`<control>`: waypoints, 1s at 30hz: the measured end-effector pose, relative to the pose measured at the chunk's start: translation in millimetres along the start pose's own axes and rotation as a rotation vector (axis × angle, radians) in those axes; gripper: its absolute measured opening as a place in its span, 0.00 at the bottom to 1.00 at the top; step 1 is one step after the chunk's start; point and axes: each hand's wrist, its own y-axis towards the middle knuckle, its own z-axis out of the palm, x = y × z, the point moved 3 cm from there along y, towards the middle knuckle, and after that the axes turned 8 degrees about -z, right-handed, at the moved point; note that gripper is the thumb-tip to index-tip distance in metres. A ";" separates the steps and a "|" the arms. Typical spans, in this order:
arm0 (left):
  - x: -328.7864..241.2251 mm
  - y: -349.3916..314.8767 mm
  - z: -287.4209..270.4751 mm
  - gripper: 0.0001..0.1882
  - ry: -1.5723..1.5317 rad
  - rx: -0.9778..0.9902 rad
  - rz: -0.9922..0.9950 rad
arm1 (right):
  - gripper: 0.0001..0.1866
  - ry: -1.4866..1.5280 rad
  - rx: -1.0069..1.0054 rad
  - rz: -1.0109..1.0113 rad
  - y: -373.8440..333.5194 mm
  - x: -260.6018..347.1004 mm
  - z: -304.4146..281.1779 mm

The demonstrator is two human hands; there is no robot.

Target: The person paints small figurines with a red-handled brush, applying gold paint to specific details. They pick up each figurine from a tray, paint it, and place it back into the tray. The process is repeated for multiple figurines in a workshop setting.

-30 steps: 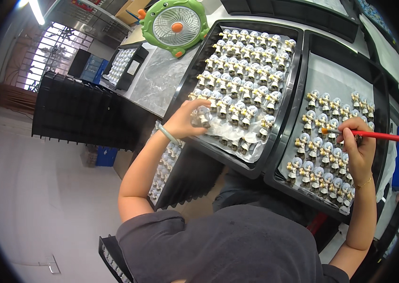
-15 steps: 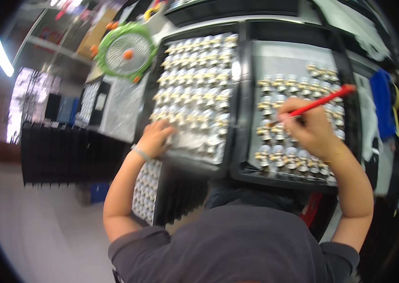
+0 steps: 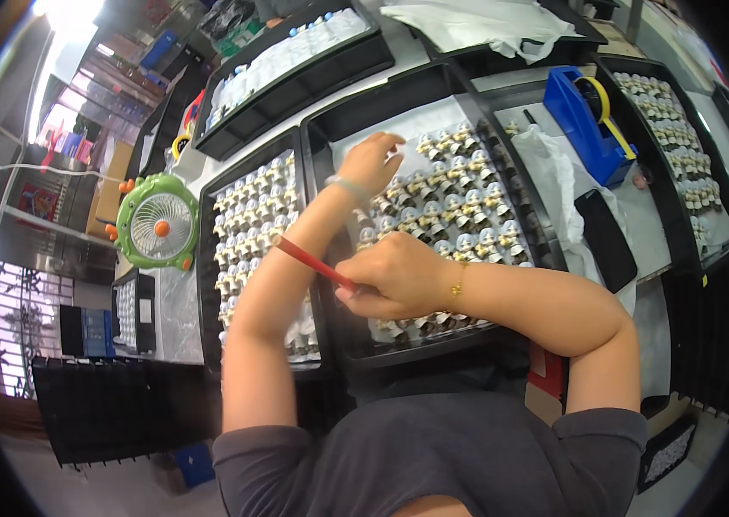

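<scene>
My right hand (image 3: 403, 276) is closed around a slim red-handled tool (image 3: 317, 263), which looks like a fine brush; its working tip is hidden by the hand. Beneath that hand is a black tray (image 3: 317, 155) of small white-and-yellow figurines (image 3: 459, 207) standing in rows. My left hand (image 3: 371, 164) reaches over the tray's far left part, above bare white paper. Its fingers are apart and slightly bent, and nothing shows in them. The right forearm lies across the tray's near part and covers some figurines.
A second black tray (image 3: 207, 345) of figurines adjoins on the left, beside a green fan (image 3: 158, 222). Rightward are a blue tape dispenser (image 3: 584, 129), a black phone (image 3: 606, 241) and another figurine tray (image 3: 683, 172). Farther back stands a tray (image 3: 339, 65) with white contents.
My left hand has left the left tray's near edge for the far part of the right tray. My right hand has turned the red tool leftward. The whole view has swung right.
</scene>
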 end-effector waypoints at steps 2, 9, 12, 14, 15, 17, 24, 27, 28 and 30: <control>11.7 46.2 37.5 0.17 0.051 -0.151 -0.165 | 0.09 -0.024 -0.025 0.026 -2.1 -8.6 -1.4; 64.7 90.2 104.7 0.20 0.063 -0.054 -0.254 | 0.06 0.031 -0.135 0.000 -1.8 -7.3 -10.7; 16.5 61.9 53.9 0.17 -0.223 -0.194 -0.431 | 0.07 0.015 -0.145 0.011 -1.7 -11.5 -12.6; 15.2 41.3 25.8 0.13 -0.635 -0.284 -0.294 | 0.08 0.014 -0.145 0.014 0.1 -11.1 -15.1; 21.9 28.5 18.5 0.12 -0.952 -0.238 -0.247 | 0.08 0.013 -0.147 0.026 1.5 -8.8 -21.7; 10.6 -21.7 -11.2 0.12 -1.106 -0.208 -0.121 | 0.07 0.018 -0.208 0.051 4.4 -11.5 -28.2; -6.3 -161.6 -45.5 0.30 -1.834 0.213 -0.220 | 0.08 0.395 -0.591 0.345 6.5 -19.9 -56.1; -12.3 -181.8 -42.4 0.42 -1.539 0.080 -0.116 | 0.10 0.435 -0.546 0.435 4.0 -29.0 -54.1; -16.2 -185.6 -42.7 0.42 -1.536 0.058 -0.088 | 0.09 0.449 -0.544 0.459 2.4 -32.7 -53.1; -18.1 -188.0 -45.2 0.46 -1.457 0.097 0.068 | 0.11 0.405 -0.531 0.503 0.8 -36.8 -49.0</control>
